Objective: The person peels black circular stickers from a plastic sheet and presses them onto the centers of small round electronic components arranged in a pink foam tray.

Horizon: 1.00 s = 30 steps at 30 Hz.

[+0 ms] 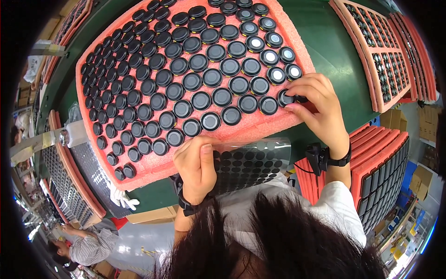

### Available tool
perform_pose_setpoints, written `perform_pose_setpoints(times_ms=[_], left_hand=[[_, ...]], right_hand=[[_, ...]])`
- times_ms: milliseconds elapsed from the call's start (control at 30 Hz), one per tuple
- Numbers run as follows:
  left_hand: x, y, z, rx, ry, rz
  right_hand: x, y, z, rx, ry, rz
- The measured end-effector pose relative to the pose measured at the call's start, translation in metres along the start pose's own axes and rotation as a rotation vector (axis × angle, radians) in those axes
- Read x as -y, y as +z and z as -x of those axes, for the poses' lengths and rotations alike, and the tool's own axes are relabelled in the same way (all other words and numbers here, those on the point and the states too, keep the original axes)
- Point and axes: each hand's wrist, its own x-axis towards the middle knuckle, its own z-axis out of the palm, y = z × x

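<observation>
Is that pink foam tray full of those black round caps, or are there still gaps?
Nearly full: black caps sit in rows across the pink foam tray, with bare foam only along its edges.

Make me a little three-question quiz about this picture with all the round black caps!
1. True or false: the right hand touches a round black cap at the edge of the pink foam tray.
2. What does the left hand hold? A) a clear sheet of black dots B) a hammer C) a cup
3. Fill in: the table under the tray is ____.

Key: 1 true. 2 A, the clear sheet. 3 green.
</observation>
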Motion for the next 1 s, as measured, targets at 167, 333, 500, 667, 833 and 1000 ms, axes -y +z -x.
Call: perform_pose_setpoints(times_ms=[167, 333, 500, 667, 833, 1000], left_hand=[[0.003, 0.001, -0.002, 0.0, 0.061, -0.021], [0.001, 0.001, -0.003, -0.008, 0.097, -0.014], [0.0, 0.002, -0.004, -0.015, 0.108, -0.02], [-0.002, 0.001, -0.004, 0.0, 0.075, -0.02], [-0.002, 0.002, -0.002, -0.008, 0.019, 0.009], [-0.004, 0.001, -0.003, 0.002, 0.038, -0.008]], right_hand=[[0.001, -0.004, -0.006, 0.033, -0.021, 0.013], [0.003, -0.008, -0.014, 0.135, 0.012, -0.038], [0.001, -0.012, -0.02, 0.239, 0.046, -0.103], [0.0, -0.015, -0.029, 0.287, 0.072, -0.134], [-0.003, -0.018, -0.04, 0.366, 0.076, -0.15], [-0.004, -0.018, -0.042, 0.365, 0.101, -0.159]])
